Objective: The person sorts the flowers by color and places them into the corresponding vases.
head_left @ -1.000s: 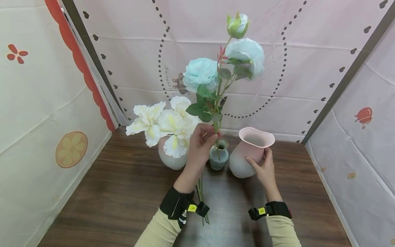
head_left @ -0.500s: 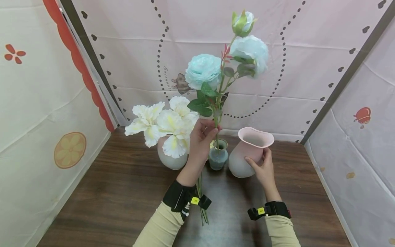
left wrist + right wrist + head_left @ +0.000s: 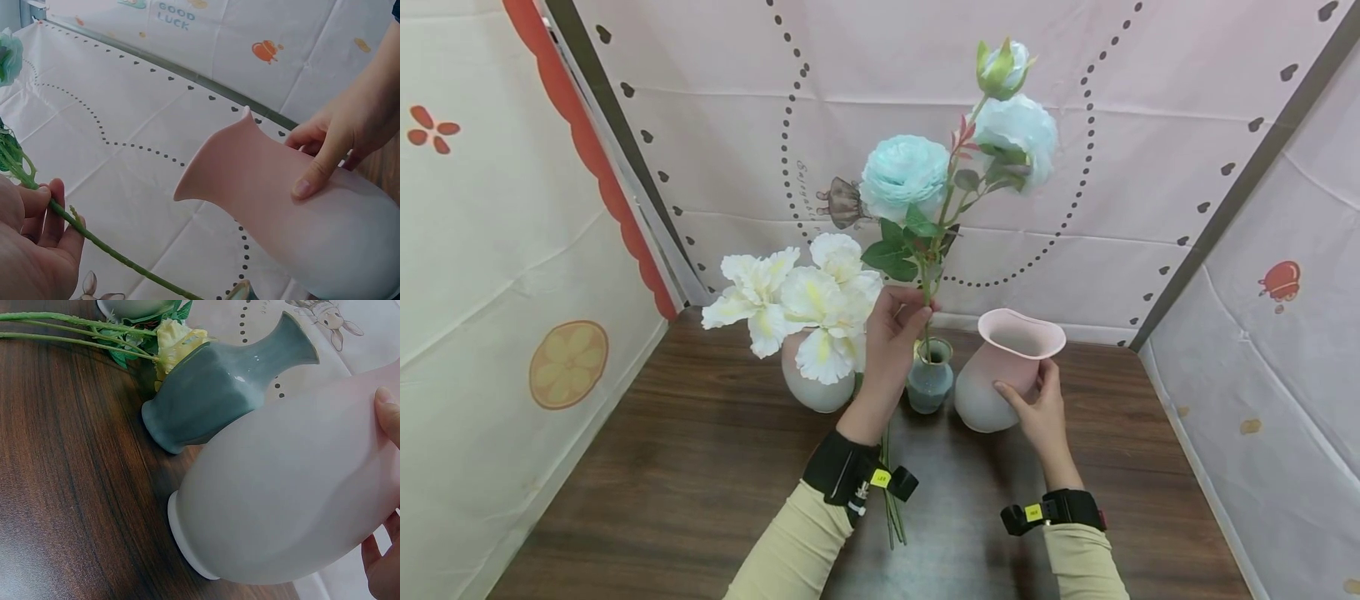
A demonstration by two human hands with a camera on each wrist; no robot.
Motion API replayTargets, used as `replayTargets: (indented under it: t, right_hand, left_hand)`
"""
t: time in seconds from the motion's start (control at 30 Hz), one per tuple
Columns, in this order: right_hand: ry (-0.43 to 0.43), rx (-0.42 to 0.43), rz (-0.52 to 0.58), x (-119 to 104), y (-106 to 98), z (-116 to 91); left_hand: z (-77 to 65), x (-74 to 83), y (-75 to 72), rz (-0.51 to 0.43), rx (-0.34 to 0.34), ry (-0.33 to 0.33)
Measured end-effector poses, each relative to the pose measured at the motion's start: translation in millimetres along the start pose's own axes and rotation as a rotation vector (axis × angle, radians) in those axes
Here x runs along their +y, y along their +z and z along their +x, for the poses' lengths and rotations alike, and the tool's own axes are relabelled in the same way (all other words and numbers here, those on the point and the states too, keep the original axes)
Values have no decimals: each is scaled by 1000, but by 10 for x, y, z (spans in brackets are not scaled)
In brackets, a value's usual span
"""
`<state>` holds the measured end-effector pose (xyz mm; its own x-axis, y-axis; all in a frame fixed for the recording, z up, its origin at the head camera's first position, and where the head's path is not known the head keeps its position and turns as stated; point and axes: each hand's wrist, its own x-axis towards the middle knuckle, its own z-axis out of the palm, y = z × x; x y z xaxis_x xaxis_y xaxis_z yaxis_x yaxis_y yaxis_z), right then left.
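Note:
My left hand [image 3: 891,337] pinches the green stem [image 3: 119,255] of a spray of pale blue flowers [image 3: 906,177], which stands tall with a bud on top. The stem's lower end overlaps the mouth of a small blue-green vase [image 3: 928,385] in the head view. My right hand [image 3: 1045,408] grips a pink and white vase [image 3: 988,398] near its neck, thumb on the near side. This vase has a flared, wavy rim [image 3: 209,153] and stands just right of the blue-green one. In the right wrist view its base is close over the wooden table.
Left of the hands, white flowers [image 3: 816,296] fill another pink and white vase [image 3: 822,398]. Several green stems [image 3: 892,521] with a yellow flower [image 3: 178,342] lie on the table [image 3: 700,500]. Printed cloth walls [image 3: 880,50] enclose the back and sides.
My left hand has shifted slightly right and up with the blue flower spray, whose blooms lean further right. The stem's end has risen from the vase's front to its mouth. My right hand stays put.

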<state>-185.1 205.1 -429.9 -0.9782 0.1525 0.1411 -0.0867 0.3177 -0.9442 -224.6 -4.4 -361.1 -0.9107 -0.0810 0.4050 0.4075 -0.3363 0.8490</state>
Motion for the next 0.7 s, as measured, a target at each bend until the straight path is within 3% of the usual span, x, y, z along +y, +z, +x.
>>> replayTargets:
  t: [0.2, 0.33, 0.47, 0.7]
  right_hand:
    - [-15, 6, 11, 179, 13, 80]
    - [-35, 25, 1, 396, 27, 157]
    - [-49, 35, -11, 467, 32, 180]
    - [11, 0, 12, 84, 3, 34]
  left_hand:
    - [43, -64, 16, 19, 20, 27]
    - [65, -98, 35, 60, 49, 10]
    - [82, -143, 53, 114, 70, -11]
    - [107, -263, 51, 159, 72, -1]
